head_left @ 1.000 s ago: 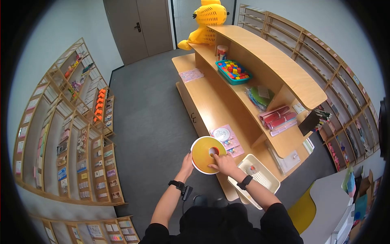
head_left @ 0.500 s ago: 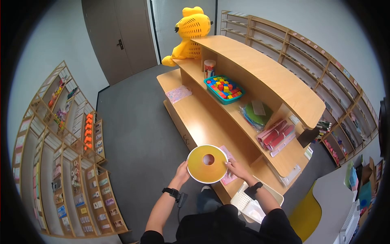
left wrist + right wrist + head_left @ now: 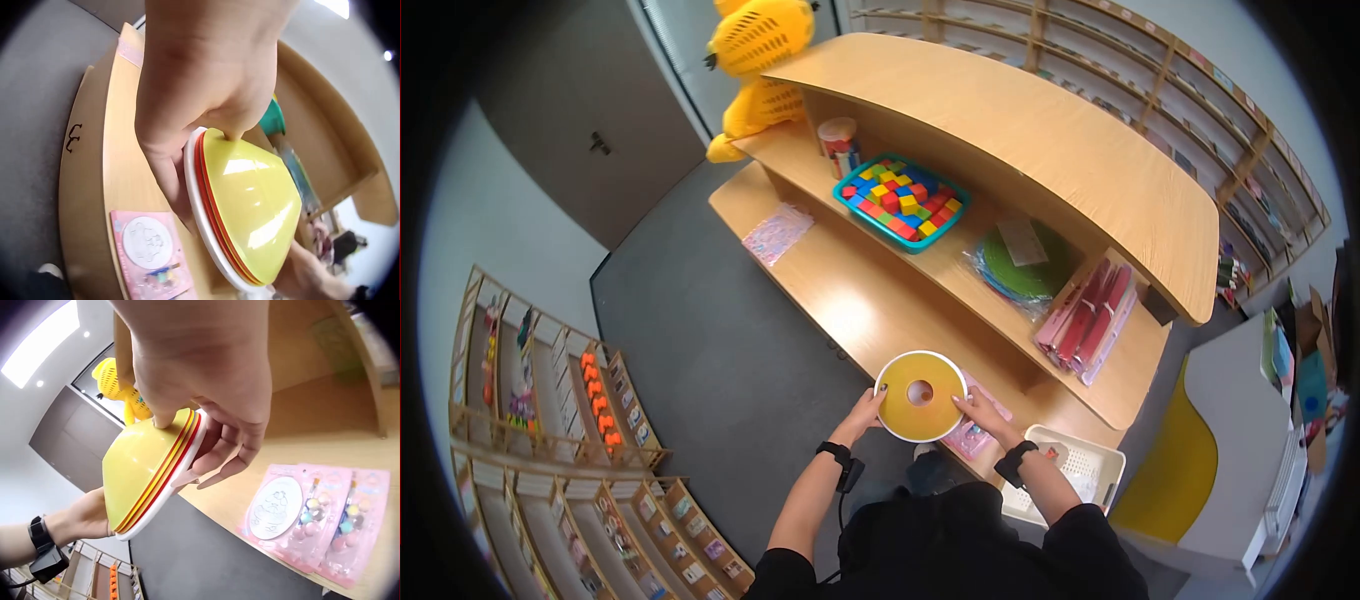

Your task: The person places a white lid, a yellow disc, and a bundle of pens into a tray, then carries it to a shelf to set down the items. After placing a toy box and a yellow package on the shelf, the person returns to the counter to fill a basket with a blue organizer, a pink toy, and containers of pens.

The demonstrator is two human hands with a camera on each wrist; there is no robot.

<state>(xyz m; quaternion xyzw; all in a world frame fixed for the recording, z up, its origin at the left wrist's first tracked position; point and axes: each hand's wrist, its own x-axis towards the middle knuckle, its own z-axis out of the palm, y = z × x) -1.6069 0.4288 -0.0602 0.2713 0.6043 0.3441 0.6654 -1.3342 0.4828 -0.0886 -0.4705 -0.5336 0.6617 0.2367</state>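
A nested stack of disc marker cones (image 3: pixel 897 411) is held up in front of my body, over the low shelf's front edge. Yellow is uppermost, with red and orange rims beneath and a white one at the bottom; a round hole opens at the centre. My left hand (image 3: pixel 863 414) grips the stack's left rim, thumb over the yellow cone (image 3: pixel 250 200) and fingers underneath. On the opposite side my right hand (image 3: pixel 988 414) pinches the rim, its thumb pressing the yellow slope (image 3: pixel 140 459) and its fingers below the white edge.
Pink painting kits (image 3: pixel 294 519) lie on the low shelf beneath the hands. A cream basket (image 3: pixel 1115 470) is by the right forearm. Higher up are a teal tray (image 3: pixel 913 245) of coloured blocks, green discs (image 3: pixel 1010 265) and red rolled packs (image 3: pixel 1090 325). A grey-and-yellow unit (image 3: pixel 1230 400) stands at right.
The right hand has shifted from the stack's centre hole to its right rim, while the left hand keeps hold of the left side. The head view has swung, bringing the shelving closer.
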